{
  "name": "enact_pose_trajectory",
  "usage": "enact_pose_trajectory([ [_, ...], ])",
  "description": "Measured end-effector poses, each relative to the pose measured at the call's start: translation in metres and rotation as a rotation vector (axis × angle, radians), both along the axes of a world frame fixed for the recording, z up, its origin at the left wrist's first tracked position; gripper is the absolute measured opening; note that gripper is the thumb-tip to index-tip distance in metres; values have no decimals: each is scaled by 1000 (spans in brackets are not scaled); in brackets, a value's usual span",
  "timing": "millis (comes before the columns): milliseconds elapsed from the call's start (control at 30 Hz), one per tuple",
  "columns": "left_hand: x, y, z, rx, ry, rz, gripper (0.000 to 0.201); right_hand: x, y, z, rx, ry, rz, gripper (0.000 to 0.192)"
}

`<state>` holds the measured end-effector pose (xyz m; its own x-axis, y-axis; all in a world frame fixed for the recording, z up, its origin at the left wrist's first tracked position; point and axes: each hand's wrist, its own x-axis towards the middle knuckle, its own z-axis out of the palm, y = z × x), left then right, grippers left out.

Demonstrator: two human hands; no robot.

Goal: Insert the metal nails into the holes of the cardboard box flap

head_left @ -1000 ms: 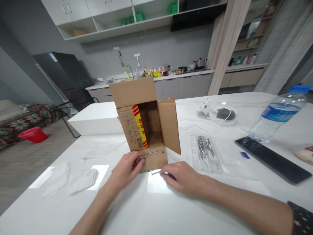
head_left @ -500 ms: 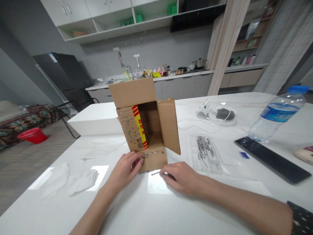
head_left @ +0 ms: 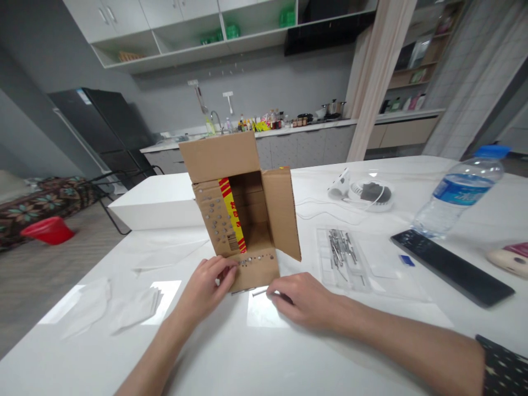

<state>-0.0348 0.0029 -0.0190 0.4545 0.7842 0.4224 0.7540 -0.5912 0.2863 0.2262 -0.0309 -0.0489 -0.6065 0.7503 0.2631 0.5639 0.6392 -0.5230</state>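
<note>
Open cardboard box [head_left: 243, 214] stands upright on the white counter [head_left: 264, 352], flaps spread, opening toward the camera; use it as landmark. Its lower front flap [head_left: 253, 268] lies forward and down, a row of small holes and nail heads across it. Left hand [head_left: 206, 289] is at the flap's left front corner, fingertips [head_left: 226, 268] pinched together on that edge, apparently on a small nail; too small to be sure. Right hand [head_left: 303, 300] rests palm-down on the counter just right-front of the flap, fingers curled together over the end of a loose nail [head_left: 260, 292] that lies flat right in front of the flap edge; whether it actually pinches it, cannot tell. A second thin nail [head_left: 241, 291] lies touching the flap's front edge.

Right of the box, near: clear plastic tray [head_left: 344, 261] with nails in one compartment. Further right: black remote [head_left: 451, 268], water bottle [head_left: 457, 192] tilted on its side. Behind-right of the box: white dish with cable [head_left: 369, 193]. Left-front of the box: folded tissues [head_left: 132, 308]. Behind-left: white slab [head_left: 157, 201], near the box's back.

Open counter in front of the box between the forearms and toward the near edge.
</note>
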Motion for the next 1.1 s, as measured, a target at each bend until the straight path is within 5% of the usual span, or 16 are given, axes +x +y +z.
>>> enact_pose_trajectory([
  [400,2,0,1,29,-80,62,22,1,-2,0,81,-22,53,19],
  [633,-1,1,-6,158,-97,46,28,1,-5,-2,250,-18,98,20],
  [767,-5,3,-8,216,-103,31,26,3,-7,13,387,58,118,22],
  [1000,-2,2,-1,275,-116,3,26,48,-7,64,411,115,-99,22],
  [1100,-2,1,1,256,-137,16,26,90,-13,71,334,65,-366,24],
])
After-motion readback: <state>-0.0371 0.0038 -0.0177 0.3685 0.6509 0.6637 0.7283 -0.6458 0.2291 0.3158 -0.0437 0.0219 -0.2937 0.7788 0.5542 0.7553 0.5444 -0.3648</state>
